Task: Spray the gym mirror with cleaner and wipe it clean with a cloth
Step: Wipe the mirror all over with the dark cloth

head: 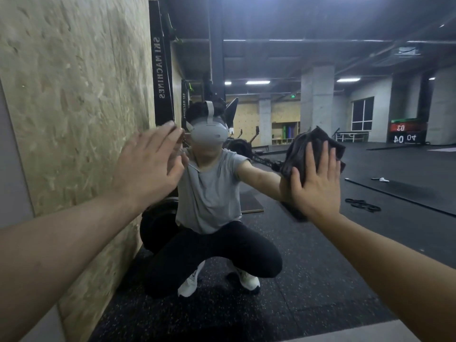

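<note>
Cloth (306, 146) comes first, because it is the thing doing the work. It is dark and soft and floppy, so it bunches up and hangs down in folds. It looks light. The right hand (314, 180) presses it flat against the mirror (370, 99), with straight fingers spread over it. A flat palm in the middle of the cloth seems the best hold, I think, since a pinch at one corner would let the rest flop loose.

The mirror is big, hard and smooth (and glass can crack, so a gentle push is wise). It fills most of what I can see, right in front of the person, who is squatting low on the dark speckled floor (246, 314). The cloth sits about level with the person's head, over on the right side of the glass.

The left hand (148, 166) is up near the mirror too, loose and flat, fingers straight, holding nothing. It looks a bit blurry. I cannot tell if it touches the glass.

Now counting: one cloth, one mirror, two hands. I see no spray bottle anywhere. To the left of the glass is a rough wooden board wall (74, 95).
</note>
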Tool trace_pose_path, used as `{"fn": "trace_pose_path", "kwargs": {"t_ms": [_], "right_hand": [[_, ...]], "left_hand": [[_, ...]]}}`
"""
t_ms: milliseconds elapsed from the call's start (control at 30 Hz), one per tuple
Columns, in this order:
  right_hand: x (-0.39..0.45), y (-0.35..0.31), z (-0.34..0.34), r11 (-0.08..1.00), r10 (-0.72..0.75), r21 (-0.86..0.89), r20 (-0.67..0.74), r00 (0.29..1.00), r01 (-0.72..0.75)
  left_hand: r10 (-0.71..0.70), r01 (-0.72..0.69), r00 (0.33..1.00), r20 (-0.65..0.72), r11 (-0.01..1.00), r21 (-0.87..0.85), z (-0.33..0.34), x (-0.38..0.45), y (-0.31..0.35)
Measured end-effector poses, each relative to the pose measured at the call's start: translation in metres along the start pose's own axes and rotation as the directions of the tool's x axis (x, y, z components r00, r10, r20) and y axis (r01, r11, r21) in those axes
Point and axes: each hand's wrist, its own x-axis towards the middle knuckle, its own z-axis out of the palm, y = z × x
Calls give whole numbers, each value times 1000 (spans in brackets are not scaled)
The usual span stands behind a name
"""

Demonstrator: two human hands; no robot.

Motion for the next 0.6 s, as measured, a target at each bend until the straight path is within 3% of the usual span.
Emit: {"fn": "trace_pose_path", "kwargs": {"t_ms": [133, 233, 333, 400, 467, 533, 600], "right_hand": [[17, -42, 0, 966, 217, 156, -54, 975, -206], [35, -86, 0, 968, 213, 161, -102, 972, -195], [44, -136, -1, 995, -34, 87, -87, 996, 42], [37, -169, 2, 964, -264, 22, -37, 964, 265], [17, -192, 9, 865, -500, -43, 7, 866, 500], [-7, -203, 20, 703, -702, -95, 64, 709, 705], [-19, -202, 28, 580, -804, -91, 93, 587, 809]], "left_hand": [[-87, 87, 995, 41, 996, 2, 5, 9, -2], [-71, 71, 997, 3, 997, -13, 7, 9, -3], [-60, 59, 998, -25, 998, -33, 7, 9, -5], [-43, 42, 998, -39, 998, -37, 7, 10, -6], [-30, 27, 998, -59, 998, -55, 5, 11, -6], [-24, 21, 998, -57, 998, -55, 2, 12, -7], [-11, 10, 999, -33, 999, -40, 0, 12, -7]]}}
